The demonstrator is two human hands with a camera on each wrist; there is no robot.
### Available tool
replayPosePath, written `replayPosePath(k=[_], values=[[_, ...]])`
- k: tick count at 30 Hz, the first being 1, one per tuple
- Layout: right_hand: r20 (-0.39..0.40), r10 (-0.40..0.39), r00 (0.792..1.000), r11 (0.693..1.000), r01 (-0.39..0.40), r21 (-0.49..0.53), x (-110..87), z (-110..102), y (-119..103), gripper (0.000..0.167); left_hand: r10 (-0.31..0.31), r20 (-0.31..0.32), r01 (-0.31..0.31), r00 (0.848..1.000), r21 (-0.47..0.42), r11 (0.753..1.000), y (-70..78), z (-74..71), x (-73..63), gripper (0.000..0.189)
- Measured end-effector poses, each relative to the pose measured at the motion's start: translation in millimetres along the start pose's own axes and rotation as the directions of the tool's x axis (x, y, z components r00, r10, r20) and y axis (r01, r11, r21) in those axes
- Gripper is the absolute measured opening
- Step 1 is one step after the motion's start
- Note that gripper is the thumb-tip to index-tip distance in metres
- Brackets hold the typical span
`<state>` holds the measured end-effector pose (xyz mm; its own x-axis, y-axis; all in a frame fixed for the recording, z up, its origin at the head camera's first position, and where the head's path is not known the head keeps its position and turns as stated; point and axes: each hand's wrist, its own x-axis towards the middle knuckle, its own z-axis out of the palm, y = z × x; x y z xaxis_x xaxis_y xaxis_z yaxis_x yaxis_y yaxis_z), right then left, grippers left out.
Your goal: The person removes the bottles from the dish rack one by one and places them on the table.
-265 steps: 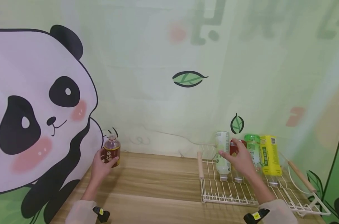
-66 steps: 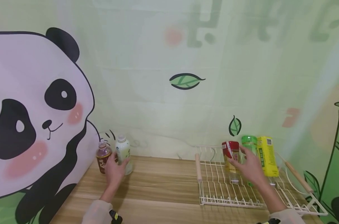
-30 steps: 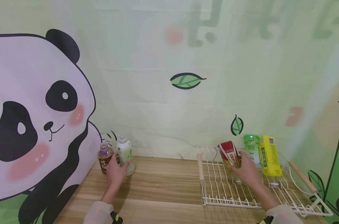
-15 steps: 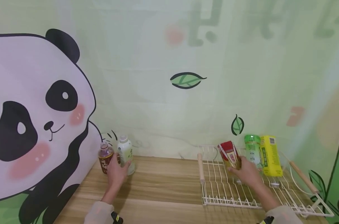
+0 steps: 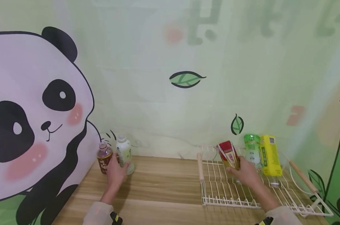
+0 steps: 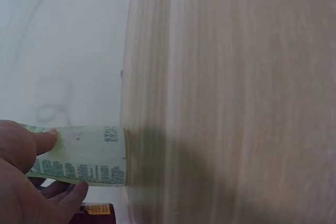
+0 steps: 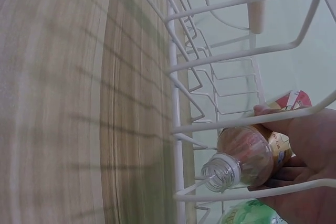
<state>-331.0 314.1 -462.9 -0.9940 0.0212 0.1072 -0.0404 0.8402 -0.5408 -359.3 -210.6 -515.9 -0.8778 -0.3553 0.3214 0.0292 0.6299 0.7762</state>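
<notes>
At the left of the table my left hand [image 5: 116, 170] grips an upright pale bottle [image 5: 124, 152] with a white-green label; its thumb and fingers close round the bottle in the left wrist view. Just left of it stands a small bottle [image 5: 103, 157] with a maroon label, partly behind the fingers. My right hand [image 5: 247, 172] holds an upside-down clear plastic bottle [image 5: 228, 153] with a red and gold label, tilted on the white wire rack [image 5: 229, 204]. In the right wrist view its uncapped neck [image 7: 221, 172] points down among the wires.
A green-capped or green-based clear bottle [image 5: 252, 150] and a yellow-labelled bottle [image 5: 271, 156] stand neck-down on the rack, right of my right hand. Wooden handles [image 5: 200, 167] flank the rack. A printed panda backdrop [image 5: 164, 125] rises behind the wooden table [image 5: 158, 187].
The pale bottle has gone from the rack to the table beside the maroon-labelled one, where my left hand now grips it. My right hand has gripped the red-labelled bottle and tilted it left.
</notes>
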Motion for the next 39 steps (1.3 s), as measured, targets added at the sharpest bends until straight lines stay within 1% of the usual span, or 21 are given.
replayPosePath(k=[2, 4, 7, 8, 11, 12, 14, 15, 18, 21, 24, 26, 27, 28, 30, 31, 33, 34, 35, 37, 39], values=[[-0.01, -0.003, 1.0, 1.0, 0.003, -0.001, 0.3, -1, 0, 0.078, 0.004, 0.02, -0.004, 1.0, 0.011, 1.0, 2.3, -1.8, -0.4, 0.067], [-0.024, -0.005, 1.0, 1.0, 0.004, -0.006, 0.6, -2, 1, 0.077, -0.002, 0.063, 0.0, 0.998, 0.024, 1.0, 2.9, -4.0, -1.1, 0.069], [-0.043, -0.003, 0.999, 1.0, 0.003, -0.01, -0.4, -3, 1, 0.076, -0.002, 0.124, -0.006, 0.992, 0.065, 0.998, -0.5, -8.0, -4.8, 0.075], [-0.046, 0.0, 0.999, 1.0, 0.0, -0.01, -1.1, -3, 1, 0.077, 0.01, 0.129, -0.021, 0.992, 0.086, 0.996, -4.5, -7.3, -6.3, 0.075], [-0.049, 0.009, 0.999, 1.0, -0.009, -0.006, -3.2, -3, 0, 0.08, 0.014, 0.209, -0.037, 0.978, 0.11, 0.993, -4.8, -14.8, -16.4, 0.069], [-0.05, 0.008, 0.999, 1.0, -0.008, 0.0, -4.0, -4, -1, 0.081, 0.011, 0.246, -0.039, 0.969, 0.109, 0.993, -1.7, -17.6, -20.2, 0.065], [-0.056, -0.001, 0.998, 1.0, 0.002, 0.013, -6.6, -9, -2, 0.084, 0.028, 0.306, -0.059, 0.952, 0.094, 0.994, 8.6, -20.7, -28.5, 0.062], [-0.063, -0.008, 0.998, 1.0, 0.009, 0.016, -8.2, -11, -3, 0.086, 0.022, 0.351, -0.051, 0.936, 0.075, 0.996, 19.0, -23.4, -33.8, 0.063], [-0.084, -0.047, 0.995, 0.998, 0.05, 0.035, -13.3, -20, -7, 0.089, 0.059, 0.409, -0.083, 0.911, 0.042, 0.996, 45.0, -22.4, -44.3, 0.063], [-0.1, -0.085, 0.991, 0.995, 0.09, 0.051, -18.3, -25, -18, 0.09, 0.116, 0.449, -0.137, 0.886, 0.013, 0.991, 72.5, -21.6, -52.4, 0.06], [-0.103, -0.124, 0.987, 0.989, 0.132, 0.068, -22.8, -29, -36, 0.089, 0.205, 0.486, -0.223, 0.849, -0.021, 0.975, 101.0, -23.6, -58.8, 0.059], [-0.099, -0.147, 0.984, 0.985, 0.154, 0.072, -28.0, -33, -48, 0.087, 0.281, 0.493, -0.305, 0.823, -0.034, 0.952, 119.9, -23.6, -64.5, 0.061], [-0.098, -0.16, 0.982, 0.983, 0.167, 0.072, -30.4, -35, -55, 0.085, 0.324, 0.492, -0.352, 0.808, -0.038, 0.935, 128.9, -23.7, -66.9, 0.062], [-0.099, -0.181, 0.978, 0.98, 0.188, 0.07, -32.9, -36, -62, 0.083, 0.369, 0.484, -0.401, 0.794, -0.041, 0.915, 137.2, -23.3, -68.7, 0.063], [-0.111, -0.226, 0.968, 0.971, 0.233, 0.054, -37.5, -37, -75, 0.079, 0.457, 0.459, -0.497, 0.762, -0.036, 0.867, 152.4, -22.3, -70.7, 0.066], [-0.117, -0.252, 0.961, 0.965, 0.259, 0.049, -39.8, -36, -81, 0.077, 0.499, 0.447, -0.543, 0.743, -0.035, 0.839, 159.1, -21.5, -71.2, 0.068], [-0.13, -0.304, 0.944, 0.951, 0.31, 0.025, -44.1, -33, -92, 0.075, 0.57, 0.43, -0.611, 0.701, -0.05, 0.79, 171.1, -19.4, -72.0, 0.073], [-0.135, -0.329, 0.935, 0.943, 0.333, 0.012, -46.5, -31, -96, 0.074, 0.605, 0.419, -0.643, 0.677, -0.063, 0.763, 176.0, -17.7, -72.3, 0.076], [-0.139, -0.348, 0.927, 0.936, 0.351, -0.001, -48.9, -29, -100, 0.074, 0.637, 0.411, -0.671, 0.652, -0.078, 0.737, 180.6, -16.0, -72.8, 0.08], [-0.137, -0.383, 0.914, 0.923, 0.383, -0.025, -53.5, -24, -106, 0.073, 0.698, 0.39, -0.73, 0.6, -0.091, 0.678, 187.8, -11.6, -73.9, 0.087], [-0.127, -0.41, 0.903, 0.912, 0.408, -0.042, -58.0, -19, -111, 0.073, 0.749, 0.371, -0.785, 0.549, -0.08, 0.614, 193.9, -7.4, -74.9, 0.094]])
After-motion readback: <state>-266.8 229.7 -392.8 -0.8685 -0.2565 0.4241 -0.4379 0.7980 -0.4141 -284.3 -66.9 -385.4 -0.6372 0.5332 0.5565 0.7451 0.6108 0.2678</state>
